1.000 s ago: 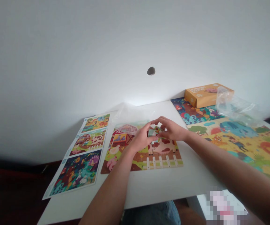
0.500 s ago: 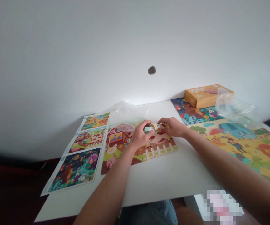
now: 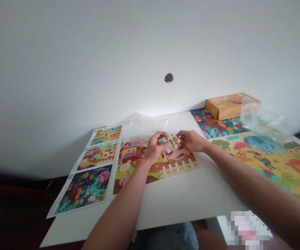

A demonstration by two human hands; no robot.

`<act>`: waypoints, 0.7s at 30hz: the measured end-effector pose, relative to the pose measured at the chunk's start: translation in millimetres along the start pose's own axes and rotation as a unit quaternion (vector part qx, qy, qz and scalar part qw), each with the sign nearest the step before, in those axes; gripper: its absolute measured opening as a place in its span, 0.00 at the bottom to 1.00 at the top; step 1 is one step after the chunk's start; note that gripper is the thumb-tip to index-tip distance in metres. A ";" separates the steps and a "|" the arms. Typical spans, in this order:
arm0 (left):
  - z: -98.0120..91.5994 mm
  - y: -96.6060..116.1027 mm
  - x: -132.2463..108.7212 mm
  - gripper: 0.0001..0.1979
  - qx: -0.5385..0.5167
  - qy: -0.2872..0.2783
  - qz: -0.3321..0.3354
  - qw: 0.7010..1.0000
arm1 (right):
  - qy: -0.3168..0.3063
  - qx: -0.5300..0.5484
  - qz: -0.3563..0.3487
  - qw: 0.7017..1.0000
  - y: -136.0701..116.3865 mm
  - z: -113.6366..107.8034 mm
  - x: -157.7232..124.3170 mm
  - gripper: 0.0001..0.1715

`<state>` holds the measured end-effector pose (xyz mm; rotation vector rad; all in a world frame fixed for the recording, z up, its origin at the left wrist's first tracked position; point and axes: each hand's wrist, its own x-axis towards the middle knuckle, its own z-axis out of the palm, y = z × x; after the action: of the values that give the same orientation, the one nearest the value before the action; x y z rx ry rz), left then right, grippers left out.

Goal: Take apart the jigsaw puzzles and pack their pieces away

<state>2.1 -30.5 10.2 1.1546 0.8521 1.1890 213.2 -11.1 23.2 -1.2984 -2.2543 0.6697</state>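
My left hand [image 3: 155,147] is closed around a small bunch of jigsaw puzzle pieces [image 3: 172,141], light green and white with patches of colour. Facing it, my right hand [image 3: 193,141] is closed too, its fingertips pinching pieces at the right side of the bunch. How many pieces each hand has cannot be made out. Both hands are above a farm puzzle [image 3: 131,170] with a red barn, a pink pig, a cow and a white fence. My hands and forearms hide part of its upper and middle area.
At the left lies a sheet with three printed pictures [image 3: 83,189]. On the right are a yellow animal puzzle [image 3: 259,156], a dark forest puzzle [image 3: 204,125], an orange box [image 3: 233,106] and a clear plastic bag [image 3: 264,121]. More clear plastic [image 3: 139,119] lies near the wall.
The bunch of puzzle pieces has turned and spread between my hands, showing more of the pieces' faces. Both hands stay over the farm puzzle.
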 end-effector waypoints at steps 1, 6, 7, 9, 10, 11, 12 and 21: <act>-0.6 -0.8 0.7 0.17 0.005 -0.021 -0.019 1.000 | 0.003 0.004 0.005 1.000 -1.0 -0.7 0.2 0.18; -1.3 0.5 -0.1 0.15 0.137 -0.077 -0.022 0.987 | 0.028 0.044 0.026 0.998 -1.7 -2.0 1.4 0.12; -0.9 2.4 -1.4 0.15 0.154 -0.084 -0.016 0.984 | 0.027 0.064 0.035 0.997 -0.7 -1.7 1.6 0.11; 0.3 7.8 -5.0 0.14 0.189 -0.113 -0.006 0.975 | 0.018 0.106 0.061 0.992 2.4 -0.5 2.1 0.12; 1.1 10.8 -7.0 0.14 0.211 -0.133 0.002 0.968 | 0.017 0.124 0.072 0.989 4.3 0.4 2.3 0.12; 2.0 13.7 -8.9 0.13 0.235 -0.151 0.012 0.960 | 0.019 0.138 0.079 0.987 6.1 1.5 2.7 0.12; 3.0 16.3 -10.7 0.12 0.258 -0.165 0.022 0.952 | 0.023 0.150 0.081 0.985 7.8 2.6 3.2 0.12; 8.6 4.4 -6.6 0.15 0.116 -0.044 0.012 0.992 | 0.147 0.401 0.039 0.904 1.1 2.7 5.2 0.21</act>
<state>7.8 -38.9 16.0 1.3985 0.9286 1.0708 210.0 -6.5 21.1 -0.9726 -1.4247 1.1760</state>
